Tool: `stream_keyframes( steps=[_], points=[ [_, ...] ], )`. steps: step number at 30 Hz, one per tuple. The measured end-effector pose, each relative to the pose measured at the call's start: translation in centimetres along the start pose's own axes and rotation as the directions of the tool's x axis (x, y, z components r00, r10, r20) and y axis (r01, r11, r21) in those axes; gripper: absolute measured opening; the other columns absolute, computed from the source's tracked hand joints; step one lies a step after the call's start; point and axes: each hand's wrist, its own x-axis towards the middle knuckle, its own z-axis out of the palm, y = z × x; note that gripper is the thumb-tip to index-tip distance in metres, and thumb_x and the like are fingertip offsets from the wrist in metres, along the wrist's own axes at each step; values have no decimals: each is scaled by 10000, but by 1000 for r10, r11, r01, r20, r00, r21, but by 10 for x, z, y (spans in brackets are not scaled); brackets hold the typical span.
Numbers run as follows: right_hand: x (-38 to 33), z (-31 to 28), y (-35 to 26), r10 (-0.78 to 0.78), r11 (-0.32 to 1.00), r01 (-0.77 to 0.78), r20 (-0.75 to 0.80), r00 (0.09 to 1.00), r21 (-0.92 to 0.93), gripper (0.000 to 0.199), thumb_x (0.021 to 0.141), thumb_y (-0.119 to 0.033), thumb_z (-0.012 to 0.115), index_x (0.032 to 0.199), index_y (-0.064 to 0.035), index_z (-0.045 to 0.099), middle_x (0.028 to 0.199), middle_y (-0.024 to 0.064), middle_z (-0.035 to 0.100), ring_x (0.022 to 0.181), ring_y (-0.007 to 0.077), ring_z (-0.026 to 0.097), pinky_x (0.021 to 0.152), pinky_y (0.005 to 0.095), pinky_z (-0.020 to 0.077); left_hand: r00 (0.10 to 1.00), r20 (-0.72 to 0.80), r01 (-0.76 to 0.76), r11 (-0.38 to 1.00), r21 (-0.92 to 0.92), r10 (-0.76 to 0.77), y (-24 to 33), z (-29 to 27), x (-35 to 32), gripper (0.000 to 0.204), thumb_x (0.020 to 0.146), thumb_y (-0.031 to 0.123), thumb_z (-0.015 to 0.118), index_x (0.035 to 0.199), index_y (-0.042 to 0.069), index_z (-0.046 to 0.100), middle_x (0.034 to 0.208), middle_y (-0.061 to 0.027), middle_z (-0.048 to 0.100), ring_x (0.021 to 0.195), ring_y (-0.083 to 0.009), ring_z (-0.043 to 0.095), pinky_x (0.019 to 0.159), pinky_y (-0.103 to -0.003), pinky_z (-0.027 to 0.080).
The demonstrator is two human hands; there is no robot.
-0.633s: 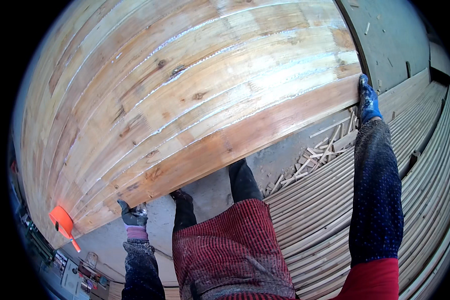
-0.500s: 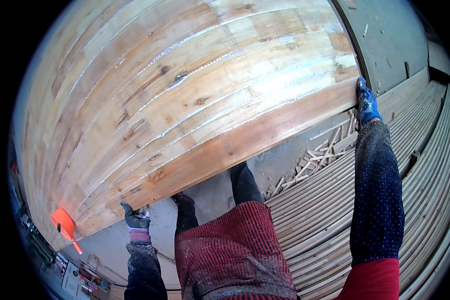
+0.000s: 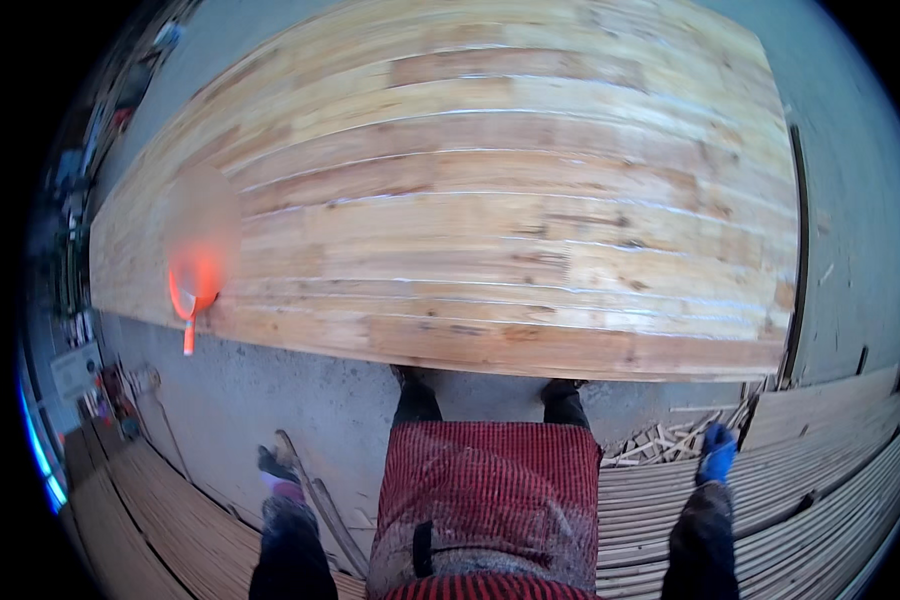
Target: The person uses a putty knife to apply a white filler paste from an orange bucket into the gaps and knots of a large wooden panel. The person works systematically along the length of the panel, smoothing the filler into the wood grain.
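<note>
A wide wooden panel, glued up from many strips with pale glue lines along its seams, lies ahead of me. Both hands are off it, below its near edge. My left hand, in a dark glove with a purple cuff, hangs over the floor close to a loose wooden slat; its fingers look parted and empty, though slightly blurred. My right hand, in a blue glove, hovers near the stacked strips, with fingers loosely bent and nothing visible in it. An orange round thing with a handle sits at the panel's near left edge, partly smeared.
Long wooden strips lie stacked at my right. Wood offcuts are heaped just below the panel's right corner. A loose slat rests on the grey floor. More boards lie at lower left.
Both hands have let go of the panel's near edge and drawn back toward me. The panel now lies squarer and farther away in view, with the orange thing higher up.
</note>
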Motion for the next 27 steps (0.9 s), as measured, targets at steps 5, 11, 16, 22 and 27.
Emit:
stream_keyframes(
  steps=[5,11,16,22,27],
  points=[
    [-99,116,-18,23,992,-9,106,994,-125,301,930,-261,613,1028,21,646,852,66,666,765,157,585,740,313,487,972,-192,-150,986,-67,135,110,-15,149,990,817,697,552,1453,10,230,1456,-169,310,1184,-327,444,892,-472,424],
    [-226,281,-118,19,997,1,245,969,-80,269,936,-225,602,1075,0,652,890,55,671,754,135,577,684,273,468,991,72,-99,980,-172,113,195,21,339,797,844,656,558,1416,137,360,1332,-81,447,1218,-230,460,940,-434,404],
    [-334,394,-259,51,988,38,541,839,-152,273,962,-205,571,1125,8,621,997,80,680,919,148,624,825,284,493,973,221,-51,997,-65,65,196,44,357,440,936,485,536,1169,111,544,920,-36,537,753,-152,536,698,-295,477],
    [-388,442,-270,19,971,140,642,767,-195,305,943,-252,571,1070,15,648,959,167,696,858,214,647,800,335,495,705,673,345,937,-54,-221,154,38,359,448,954,416,515,1255,86,538,1187,-148,608,955,-276,642,706,-355,503],
    [-391,426,-209,93,942,127,608,788,-309,325,936,-279,571,1053,13,652,961,194,689,890,248,659,809,349,493,780,611,420,836,-352,-136,175,163,282,462,940,368,564,1276,54,517,1279,-188,560,1105,-252,568,848,-361,482]
  ],
)
